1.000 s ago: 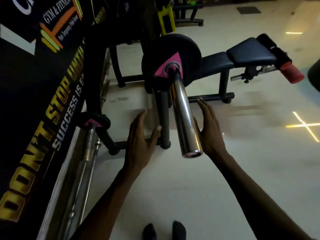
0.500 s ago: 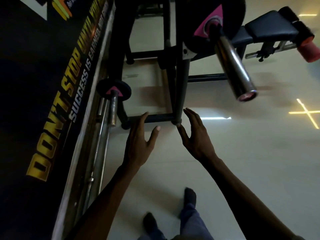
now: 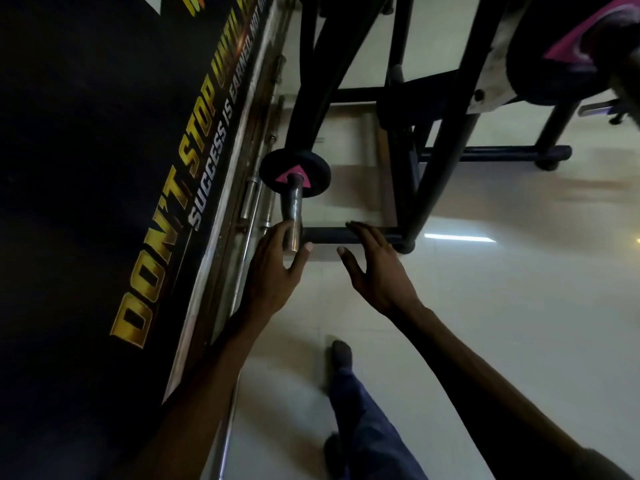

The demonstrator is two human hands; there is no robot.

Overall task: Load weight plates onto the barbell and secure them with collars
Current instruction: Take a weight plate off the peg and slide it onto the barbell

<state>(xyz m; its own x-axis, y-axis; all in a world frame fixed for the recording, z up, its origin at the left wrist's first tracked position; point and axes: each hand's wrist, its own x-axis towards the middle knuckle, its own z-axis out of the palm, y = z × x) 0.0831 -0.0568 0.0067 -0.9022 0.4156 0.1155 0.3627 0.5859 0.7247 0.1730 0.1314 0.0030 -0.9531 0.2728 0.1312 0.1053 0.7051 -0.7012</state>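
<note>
The barbell, already carrying one black plate, sits far up and to the right of your right hand. Both hands are spread wide and empty; your left hand reaches the short bar holding a small plate just beyond it. More plates and collars seem left.

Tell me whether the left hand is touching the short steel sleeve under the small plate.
Cannot tell. In the head view the left hand overlaps the steel sleeve end, fingers open, but no contact or gap shows plainly.
</note>
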